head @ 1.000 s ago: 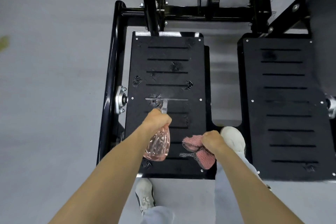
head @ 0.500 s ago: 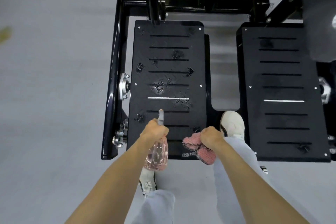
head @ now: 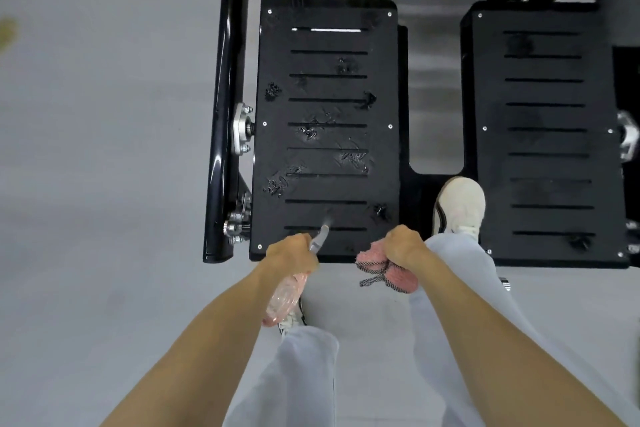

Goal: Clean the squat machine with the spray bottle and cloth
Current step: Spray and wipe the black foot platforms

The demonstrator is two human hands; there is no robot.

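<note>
The squat machine's left black footplate [head: 346, 135] lies ahead of me, slotted and speckled with wet spray patches. My left hand [head: 291, 255] grips a clear pink spray bottle [head: 284, 298], its grey nozzle aimed at the plate's near edge. My right hand [head: 403, 246] clutches a bunched pink cloth [head: 391, 270] with black mesh trim, just off the plate's near right corner. A second black footplate [head: 547, 163] sits to the right.
My right foot in a white shoe [head: 459, 206] stands in the gap between the two plates. The machine's black frame tube [head: 223, 114] runs along the left, with silver bolts [head: 240, 130] on it. Grey floor [head: 104, 149] surrounds the machine.
Both hands have drawn back toward me, from over the middle of the left footplate to its near edge. More wet spray patches show on the plate. My view has moved back.
</note>
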